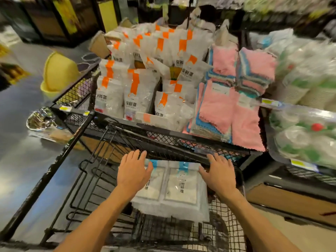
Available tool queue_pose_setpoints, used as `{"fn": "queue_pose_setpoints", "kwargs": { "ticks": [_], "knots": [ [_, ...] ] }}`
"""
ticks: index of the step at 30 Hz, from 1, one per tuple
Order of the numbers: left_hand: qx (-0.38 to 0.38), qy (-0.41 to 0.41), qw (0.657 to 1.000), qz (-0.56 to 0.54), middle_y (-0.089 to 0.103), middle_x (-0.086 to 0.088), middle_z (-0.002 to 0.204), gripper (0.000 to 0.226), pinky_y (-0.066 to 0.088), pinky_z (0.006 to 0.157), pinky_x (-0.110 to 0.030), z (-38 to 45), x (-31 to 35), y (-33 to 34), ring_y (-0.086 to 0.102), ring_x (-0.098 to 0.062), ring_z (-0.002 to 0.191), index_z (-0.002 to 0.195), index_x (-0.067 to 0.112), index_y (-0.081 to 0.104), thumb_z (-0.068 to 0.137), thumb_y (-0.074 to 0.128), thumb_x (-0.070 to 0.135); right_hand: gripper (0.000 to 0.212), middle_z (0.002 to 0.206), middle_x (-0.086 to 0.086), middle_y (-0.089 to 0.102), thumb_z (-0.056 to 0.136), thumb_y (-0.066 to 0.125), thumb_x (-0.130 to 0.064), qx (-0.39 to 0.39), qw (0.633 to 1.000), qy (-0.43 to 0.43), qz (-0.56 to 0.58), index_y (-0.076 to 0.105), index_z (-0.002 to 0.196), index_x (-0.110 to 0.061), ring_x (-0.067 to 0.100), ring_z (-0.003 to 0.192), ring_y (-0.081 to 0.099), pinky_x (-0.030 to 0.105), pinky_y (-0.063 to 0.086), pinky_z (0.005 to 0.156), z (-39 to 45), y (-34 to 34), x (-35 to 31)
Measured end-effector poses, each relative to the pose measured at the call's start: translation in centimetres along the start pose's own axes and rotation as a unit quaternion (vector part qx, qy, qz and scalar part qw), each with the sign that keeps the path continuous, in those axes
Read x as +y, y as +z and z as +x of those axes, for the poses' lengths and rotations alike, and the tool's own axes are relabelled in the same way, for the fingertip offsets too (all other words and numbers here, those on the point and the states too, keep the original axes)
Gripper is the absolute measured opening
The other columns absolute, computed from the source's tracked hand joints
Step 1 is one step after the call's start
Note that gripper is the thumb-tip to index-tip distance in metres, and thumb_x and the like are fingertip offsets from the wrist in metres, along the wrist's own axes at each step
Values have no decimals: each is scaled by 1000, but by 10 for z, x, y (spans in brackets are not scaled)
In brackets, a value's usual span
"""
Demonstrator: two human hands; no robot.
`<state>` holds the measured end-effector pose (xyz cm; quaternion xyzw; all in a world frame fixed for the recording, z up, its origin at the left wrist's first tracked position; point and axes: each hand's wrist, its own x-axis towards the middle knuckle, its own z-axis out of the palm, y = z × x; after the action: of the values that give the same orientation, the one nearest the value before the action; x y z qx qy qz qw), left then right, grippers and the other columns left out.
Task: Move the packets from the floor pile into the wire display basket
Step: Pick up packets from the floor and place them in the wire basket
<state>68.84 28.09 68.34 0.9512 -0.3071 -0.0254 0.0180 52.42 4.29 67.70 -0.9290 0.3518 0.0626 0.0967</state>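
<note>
Here your left hand [133,171] and right hand [219,172] are both stretched forward over a stack of white packets with blue tops [179,186], and the fingers of each are straight and spread, gripping nothing. Your left hand lies over the left side of the stack, covering part of its top packet; your right hand is at the right side, its fingertips up against the lower edge of the black mesh front of the wire display basket [181,140]. Whether either palm actually presses on the packets you cannot tell from this view. The stack sits low, beneath that mesh front, on a black wire rack [101,179] whose bars run off to your left.

Above, the basket's left section is full of upright white packets with orange stripes [134,88], standing in rows, some leaning. Just to their right, in the same basket, lie piles of pink cloths [225,106] with blue and pale edges showing underneath. Farther right, a neighbouring bin holds clear bags of green and white goods [307,135]. To your left, on the grey floor [21,160], stands a yellow tub [58,71], and nearer to you a shiny silver wrapped item [39,118].
</note>
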Motion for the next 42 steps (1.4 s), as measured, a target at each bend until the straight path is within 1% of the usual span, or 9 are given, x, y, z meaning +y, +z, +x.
{"fn": "queue_pose_setpoints", "kwargs": {
  "ticks": [4, 8, 15, 19, 25, 28, 31, 36, 42],
  "knots": [
    [8, 38, 999, -2, 46, -4, 156, 62, 30, 121, -40, -5, 18, -34, 40, -23, 145, 156, 20, 39, 105, 32, 55, 68, 165, 1, 35, 100, 43, -60, 37, 999, 15, 2, 35, 158, -26, 24, 152, 29, 51, 17, 126, -35, -35, 6],
    [18, 78, 996, -32, 43, -2, 159, 63, 27, 123, -38, -22, 30, -64, 37, -21, 147, 157, 22, 38, 104, 33, 57, 67, 166, -3, 31, 100, 43, -61, 61, 996, 58, 28, 32, 159, -30, 23, 154, 25, 56, 13, 125, -81, -58, 11],
    [4, 227, 972, -54, 37, 2, 163, 64, 22, 125, -37, -70, 52, -91, 31, -19, 150, 159, 26, 34, 104, 32, 59, 66, 161, 0, 42, 97, 48, -62, 130, 976, 167, 59, 41, 154, -28, 25, 149, 35, 52, 23, 124, -182, -85, 10],
    [-9, 329, 941, -74, 40, 3, 161, 62, 25, 124, -38, -98, 84, -95, 35, -19, 148, 157, 25, 36, 105, 32, 57, 68, 158, -1, 46, 95, 44, -65, 173, 951, 247, 75, 46, 152, -29, 24, 147, 40, 51, 25, 122, -255, -86, 22],
    [-18, 454, 885, -104, 49, 1, 153, 69, 31, 118, -38, -164, 153, -101, 43, -21, 142, 153, 23, 44, 97, 25, 60, 74, 148, 4, 58, 90, 40, -67, 225, 903, 356, 81, 55, 146, -22, 28, 134, 53, 47, 41, 112, -372, -83, 56],
    [-25, 503, 857, -110, 51, 1, 151, 69, 33, 116, -37, -200, 187, -102, 44, -21, 140, 151, 23, 46, 96, 26, 59, 63, 148, 1, 58, 95, 53, -60, 236, 881, 402, 80, 53, 147, -23, 27, 133, 54, 43, 40, 112, -423, -78, 76],
    [-18, 553, 826, -110, 54, 1, 149, 58, 36, 115, -37, -233, 218, -99, 47, -21, 138, 150, 21, 48, 103, 39, 55, 62, 149, 0, 57, 97, 57, -57, 245, 855, 450, 84, 51, 149, -24, 25, 136, 52, 40, 37, 113, -474, -68, 95],
    [-22, 584, 807, -88, 49, 7, 152, 58, 36, 118, -37, -273, 264, -83, 43, -16, 141, 152, 24, 43, 104, 41, 55, 61, 145, 3, 60, 96, 59, -56, 263, 827, 486, 102, 54, 147, -22, 27, 135, 54, 43, 40, 111, -533, -50, 124],
    [-50, 594, 795, -112, 54, 4, 148, 59, 38, 117, -39, -360, 328, -58, 48, -18, 139, 150, 23, 47, 101, 37, 55, 63, 150, 1, 56, 96, 56, -58, 244, 796, 545, 101, 51, 148, -24, 25, 138, 50, 42, 37, 115, -629, -17, 189]
  ]
}}
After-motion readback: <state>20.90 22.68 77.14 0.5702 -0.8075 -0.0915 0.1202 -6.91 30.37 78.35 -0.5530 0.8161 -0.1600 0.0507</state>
